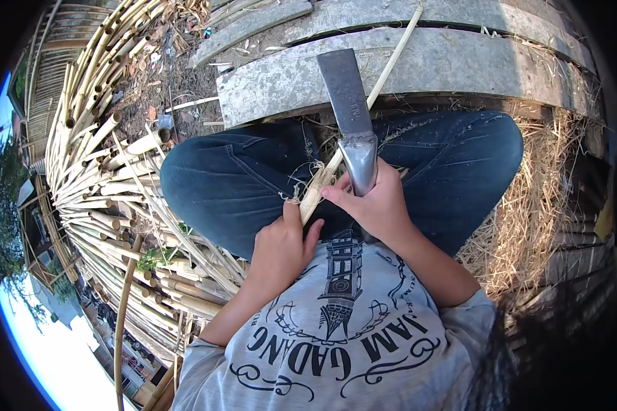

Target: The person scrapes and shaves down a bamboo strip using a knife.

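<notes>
My left hand (280, 241) is closed around the near end of a split bamboo strip (315, 195) in front of my shirt. Curled shavings cling to the strip by my fingers. My right hand (377, 209) grips the metal handle of a machete (347, 96) with a broad, square-ended dark blade. That blade points away from me, over the gap between my knees. The strip passes behind the machete and stretches on past it to the planks. My right thumb reaches across to the strip's edge. Part of my right fingers is hidden behind the handle.
My crossed legs in dark jeans (452, 164) lie under both hands. Weathered planks (445, 61) run in front of my knees. Many cut bamboo poles (110, 205) are piled at the left. Loose straw-like shavings (528, 198) cover the ground at the right.
</notes>
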### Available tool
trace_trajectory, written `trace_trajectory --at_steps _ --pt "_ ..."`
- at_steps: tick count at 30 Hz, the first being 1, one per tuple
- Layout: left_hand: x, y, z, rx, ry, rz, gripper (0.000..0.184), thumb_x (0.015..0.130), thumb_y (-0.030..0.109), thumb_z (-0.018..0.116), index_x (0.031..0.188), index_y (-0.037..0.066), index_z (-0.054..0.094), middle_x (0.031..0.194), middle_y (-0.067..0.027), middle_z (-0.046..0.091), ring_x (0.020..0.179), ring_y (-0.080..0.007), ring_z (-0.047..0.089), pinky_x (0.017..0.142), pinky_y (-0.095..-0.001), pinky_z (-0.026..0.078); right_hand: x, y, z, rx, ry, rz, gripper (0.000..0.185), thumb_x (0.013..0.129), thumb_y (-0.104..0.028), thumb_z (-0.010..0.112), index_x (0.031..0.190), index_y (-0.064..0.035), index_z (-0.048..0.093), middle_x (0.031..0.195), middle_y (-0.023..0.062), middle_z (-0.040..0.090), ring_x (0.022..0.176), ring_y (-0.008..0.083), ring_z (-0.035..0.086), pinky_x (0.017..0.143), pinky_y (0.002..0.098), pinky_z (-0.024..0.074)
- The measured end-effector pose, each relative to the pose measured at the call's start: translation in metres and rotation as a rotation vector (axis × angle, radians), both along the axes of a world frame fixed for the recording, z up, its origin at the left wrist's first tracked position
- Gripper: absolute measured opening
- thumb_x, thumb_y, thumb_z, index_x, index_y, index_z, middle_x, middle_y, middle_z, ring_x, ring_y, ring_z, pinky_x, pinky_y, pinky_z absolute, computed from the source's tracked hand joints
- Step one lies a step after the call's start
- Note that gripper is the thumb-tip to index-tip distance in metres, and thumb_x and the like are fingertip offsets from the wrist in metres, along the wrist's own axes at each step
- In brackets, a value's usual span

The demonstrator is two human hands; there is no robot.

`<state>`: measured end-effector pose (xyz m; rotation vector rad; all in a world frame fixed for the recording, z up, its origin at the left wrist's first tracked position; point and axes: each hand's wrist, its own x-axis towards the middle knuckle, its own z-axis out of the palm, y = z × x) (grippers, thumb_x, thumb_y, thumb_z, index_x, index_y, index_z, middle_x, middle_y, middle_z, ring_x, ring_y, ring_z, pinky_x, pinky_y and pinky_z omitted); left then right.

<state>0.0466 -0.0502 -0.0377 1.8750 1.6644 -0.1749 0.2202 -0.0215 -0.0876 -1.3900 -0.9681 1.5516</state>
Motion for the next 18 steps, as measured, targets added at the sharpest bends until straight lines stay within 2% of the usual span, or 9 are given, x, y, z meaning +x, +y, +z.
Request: trace_trajectory --at_steps 2,5,9,12,14,15,17,18 --pt "-0.001 0.0 0.001 -0.007 0.002 0.015 0.037 0.09 0.025 0.066 0.095 -0.005 0.045 0.065 -0.0254 0.062 0.06 -0.0454 0.062 0.052 -0.0497 0.049 -0.004 -0.003 -0.01 0.063 -0.031 -0.07 0.023 0.078 -0.006 0.078 0.087 -0.0024 0.057 0.072 0.0014 0.064 0.062 0.0044 0.058 0.055 0.0212 0.0464" --pt "-0.004 -0.002 0.0 -0.027 -0.026 0.029 0.036 0.09 0.024 0.065 0.095 -0.006 0.045 0.065 -0.0258 0.061 0.061 -0.0451 0.062 0.053 -0.0505 0.049 -0.005 -0.006 -0.02 0.006 0.064 -0.104 0.021 0.079 -0.004 0.076 0.086 -0.0019 0.056 0.072 0.0028 0.064 0.058 0.0055 0.058 0.05 0.0215 0.047" --pt "-0.008 0.002 0.003 -0.049 -0.093 0.067 0.034 0.09 0.022 0.066 0.094 -0.005 0.046 0.065 -0.0261 0.06 0.063 -0.045 0.062 0.054 -0.0494 0.048 0.0 -0.001 -0.016 -0.012 0.058 -0.066 0.02 0.08 -0.002 0.075 0.086 -0.0018 0.056 0.071 0.0032 0.063 0.054 0.0059 0.057 0.047 0.0213 0.0463" --pt "-0.011 0.007 0.008 -0.109 -0.216 0.136 0.032 0.089 0.021 0.067 0.091 -0.004 0.048 0.063 -0.025 0.058 0.056 -0.041 0.06 0.052 -0.0443 0.045 0.002 0.003 -0.016 -0.039 0.131 -0.033 0.019 0.081 -0.002 0.075 0.085 -0.0025 0.057 0.068 0.0019 0.06 0.053 0.0052 0.055 0.047 0.021 0.0457" --pt "-0.014 0.008 0.007 -0.242 -0.303 0.18 0.03 0.088 0.02 0.071 0.088 -0.001 0.049 0.058 -0.0111 0.052 0.05 -0.0228 0.049 0.05 -0.0341 0.039 0.001 0.002 -0.021 -0.019 0.142 -0.034 0.017 0.081 -0.002 0.074 0.084 -0.0026 0.057 0.068 0.0018 0.06 0.053 0.0053 0.055 0.048 0.021 0.0455" --pt "-0.016 0.007 0.005 -0.24 -0.302 0.18 0.03 0.088 0.02 0.071 0.088 -0.001 0.049 0.058 -0.0111 0.052 0.05 -0.0228 0.049 0.05 -0.0341 0.039 0.001 0.001 -0.024 0.0 0.147 -0.041 0.016 0.081 -0.001 0.074 0.083 -0.0026 0.057 0.068 0.0016 0.06 0.053 0.0054 0.055 0.048 0.0211 0.0454" --pt "-0.019 0.006 -0.002 -0.41 -0.535 0.219 0.031 0.087 0.019 0.072 0.085 -0.001 0.049 0.058 -0.0042 0.047 0.051 -0.0132 0.045 0.048 -0.03 0.037 0.0 0.0 -0.031 0.023 0.164 -0.037 0.016 0.082 -0.001 0.073 0.082 -0.0026 0.058 0.068 0.0015 0.06 0.053 0.0055 0.056 0.048 0.0212 0.0453" --pt "-0.02 0.006 -0.003 -0.487 -0.614 0.276 0.03 0.088 0.018 0.072 0.082 0.003 0.046 0.065 0.0048 0.036 0.059 -0.0045 0.032 0.049 -0.0243 0.031 0.001 -0.001 -0.034 0.042 0.18 -0.033 0.015 0.082 -0.001 0.073 0.081 -0.0026 0.058 0.068 0.0014 0.061 0.054 0.0056 0.056 0.048 0.0213 0.0453"
